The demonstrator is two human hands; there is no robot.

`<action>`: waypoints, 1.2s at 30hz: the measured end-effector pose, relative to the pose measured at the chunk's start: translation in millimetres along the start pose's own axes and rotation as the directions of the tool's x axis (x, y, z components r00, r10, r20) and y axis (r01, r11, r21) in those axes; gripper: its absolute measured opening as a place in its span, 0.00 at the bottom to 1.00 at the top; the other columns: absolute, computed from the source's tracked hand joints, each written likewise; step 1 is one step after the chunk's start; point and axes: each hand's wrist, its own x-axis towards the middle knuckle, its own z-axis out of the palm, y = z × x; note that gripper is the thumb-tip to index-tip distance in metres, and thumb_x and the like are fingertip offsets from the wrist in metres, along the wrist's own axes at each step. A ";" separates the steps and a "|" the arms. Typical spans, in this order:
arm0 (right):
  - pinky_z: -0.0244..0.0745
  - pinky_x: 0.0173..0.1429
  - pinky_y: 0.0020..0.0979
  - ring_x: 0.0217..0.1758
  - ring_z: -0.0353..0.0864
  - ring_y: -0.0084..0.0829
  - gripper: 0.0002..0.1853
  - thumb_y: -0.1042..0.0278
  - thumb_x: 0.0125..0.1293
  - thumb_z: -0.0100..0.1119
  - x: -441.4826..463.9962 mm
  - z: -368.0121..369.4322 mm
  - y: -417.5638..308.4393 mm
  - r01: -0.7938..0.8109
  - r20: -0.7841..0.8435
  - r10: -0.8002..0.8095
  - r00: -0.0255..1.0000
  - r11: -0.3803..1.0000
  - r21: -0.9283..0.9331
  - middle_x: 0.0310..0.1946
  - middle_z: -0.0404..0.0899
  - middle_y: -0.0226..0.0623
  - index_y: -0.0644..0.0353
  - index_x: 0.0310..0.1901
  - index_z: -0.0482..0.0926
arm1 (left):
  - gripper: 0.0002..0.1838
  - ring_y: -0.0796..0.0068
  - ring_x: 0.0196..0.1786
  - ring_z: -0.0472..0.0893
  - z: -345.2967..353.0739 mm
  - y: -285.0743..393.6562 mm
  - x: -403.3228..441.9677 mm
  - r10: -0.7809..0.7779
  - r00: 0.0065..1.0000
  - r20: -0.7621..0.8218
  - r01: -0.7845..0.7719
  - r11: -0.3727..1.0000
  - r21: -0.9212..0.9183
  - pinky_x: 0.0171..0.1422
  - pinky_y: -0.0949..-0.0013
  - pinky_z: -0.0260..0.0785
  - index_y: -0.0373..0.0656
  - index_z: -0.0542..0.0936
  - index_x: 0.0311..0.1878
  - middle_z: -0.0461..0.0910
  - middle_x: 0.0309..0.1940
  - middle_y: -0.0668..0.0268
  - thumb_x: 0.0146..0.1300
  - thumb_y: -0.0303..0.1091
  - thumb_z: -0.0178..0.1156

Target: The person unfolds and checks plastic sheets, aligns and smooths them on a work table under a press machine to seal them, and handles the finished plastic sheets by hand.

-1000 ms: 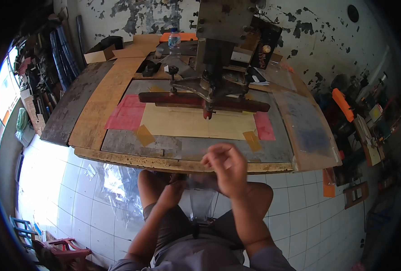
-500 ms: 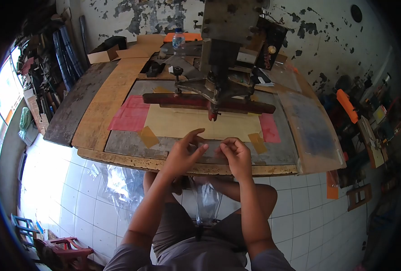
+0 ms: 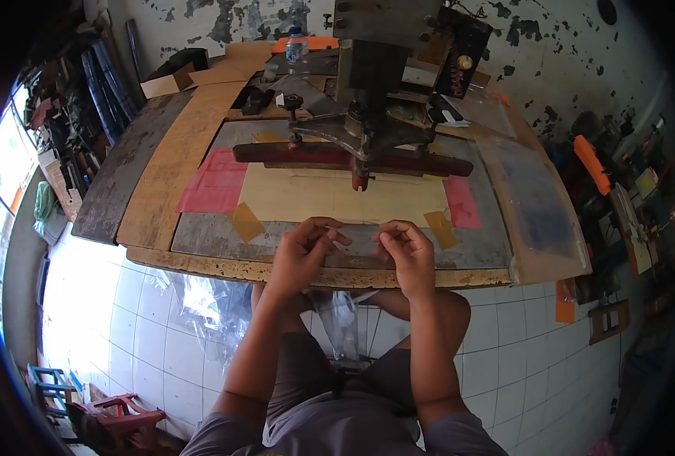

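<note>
My left hand (image 3: 304, 252) is over the front edge of the bench, its fingers curled in toward the thumb. Close by on the right, my right hand (image 3: 411, 254) pinches thumb and fingertips together. Whatever the fingertips hold is too thin or clear to make out. Just beyond both hands lies a pale yellow sheet (image 3: 315, 199) on a grey metal plate (image 3: 201, 233), with tan tape pieces (image 3: 247, 222) at its front corners. Pink sheets (image 3: 214, 182) show at its ends. Above it hangs a press head with a long reddish bar (image 3: 307, 157).
A clear plastic sheet (image 3: 533, 205) covers the bench's right side. Wooden boards (image 3: 174, 163) lie on the left. A water bottle (image 3: 296, 49) and an open cardboard box (image 3: 169, 81) stand at the back. Crumpled clear plastic (image 3: 208, 308) hangs below the front edge.
My left hand has drawn its fingers in from a more spread pose. Both hands have moved slightly to the right, and the camera view has shifted a little.
</note>
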 end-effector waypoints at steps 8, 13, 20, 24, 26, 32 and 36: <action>0.76 0.44 0.22 0.43 0.86 0.21 0.08 0.80 0.78 0.58 0.3 -8.1 6.7 0.089 0.099 -0.095 0.991 0.994 0.057 0.43 0.88 0.33 0.68 0.47 0.88 | 0.09 0.72 0.44 0.90 -5.7 3.5 -3.0 -0.017 1.000 0.023 0.019 0.998 -0.063 0.55 0.70 0.81 0.30 0.82 0.54 0.90 0.47 0.56 0.79 0.25 0.58; 0.76 0.46 0.23 0.44 0.85 0.22 0.10 0.84 0.77 0.55 -2.0 -3.8 3.7 0.100 0.056 -0.098 0.994 0.995 -0.028 0.46 0.88 0.34 0.70 0.47 0.88 | 0.11 0.74 0.45 0.90 -7.6 4.6 -4.8 -0.013 1.000 -0.022 0.014 0.999 0.030 0.56 0.71 0.81 0.29 0.83 0.54 0.90 0.45 0.57 0.74 0.26 0.65; 0.75 0.49 0.21 0.45 0.85 0.20 0.09 0.78 0.75 0.60 -1.2 -12.3 2.6 0.007 0.128 -0.020 0.992 0.995 0.101 0.49 0.89 0.37 0.66 0.51 0.88 | 0.16 0.76 0.48 0.90 0.6 10.5 -3.0 -0.089 0.993 -0.081 0.096 0.992 0.084 0.55 0.74 0.82 0.30 0.82 0.55 0.91 0.45 0.58 0.66 0.21 0.74; 0.78 0.53 0.23 0.47 0.86 0.22 0.12 0.76 0.75 0.65 -3.7 4.3 -2.3 0.068 0.128 -0.054 0.990 0.992 -0.105 0.47 0.90 0.38 0.67 0.57 0.85 | 0.15 0.77 0.47 0.89 0.9 11.3 -4.3 -0.059 0.995 -0.075 0.068 0.991 0.116 0.54 0.74 0.82 0.30 0.82 0.54 0.91 0.45 0.58 0.66 0.21 0.73; 0.81 0.60 0.27 0.53 0.87 0.25 0.13 0.79 0.75 0.66 -3.0 1.9 -2.3 0.024 0.151 0.008 0.989 0.977 -0.213 0.47 0.89 0.40 0.70 0.58 0.82 | 0.16 0.77 0.46 0.89 0.6 9.1 -4.0 -0.040 0.997 -0.066 0.048 0.993 0.110 0.54 0.74 0.81 0.30 0.82 0.55 0.90 0.46 0.58 0.66 0.21 0.74; 0.78 0.52 0.22 0.47 0.87 0.19 0.13 0.76 0.72 0.71 -3.4 -1.0 7.1 0.040 0.145 -0.029 0.989 0.997 -0.071 0.46 0.91 0.34 0.64 0.56 0.86 | 0.13 0.78 0.41 0.89 5.2 24.5 -6.8 0.019 0.999 0.026 -0.029 0.894 0.448 0.49 0.70 0.81 0.35 0.89 0.50 0.92 0.39 0.60 0.67 0.32 0.75; 0.78 0.52 0.22 0.47 0.87 0.18 0.12 0.76 0.71 0.72 -4.3 -1.8 5.8 0.088 0.174 -0.060 0.983 0.983 -0.159 0.45 0.92 0.33 0.64 0.55 0.87 | 0.11 0.77 0.38 0.89 5.4 17.4 -6.0 0.074 0.996 0.046 -0.088 0.872 0.482 0.46 0.69 0.80 0.38 0.91 0.45 0.92 0.35 0.61 0.67 0.36 0.74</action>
